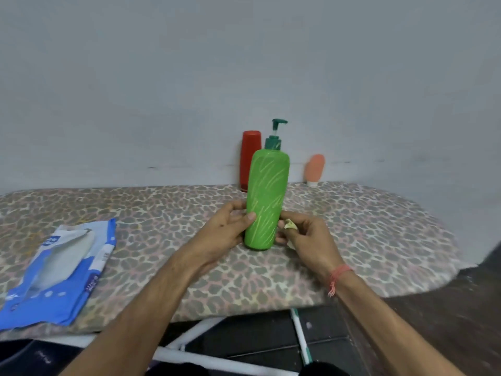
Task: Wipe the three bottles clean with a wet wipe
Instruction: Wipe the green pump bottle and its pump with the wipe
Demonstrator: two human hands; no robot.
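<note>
three bottles – green pump bottle [267, 202], red bottle [249, 158], peach tube [314, 169]; left hand [225, 229] grips the green one, right hand [306, 237] pinches a wadded wipe [290, 225] beside it.

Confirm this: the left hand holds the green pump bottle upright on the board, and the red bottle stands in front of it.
Not quite. In the head view the red bottle stands behind the green pump bottle, against the wall. The left hand does hold the green one upright on the board.
</note>
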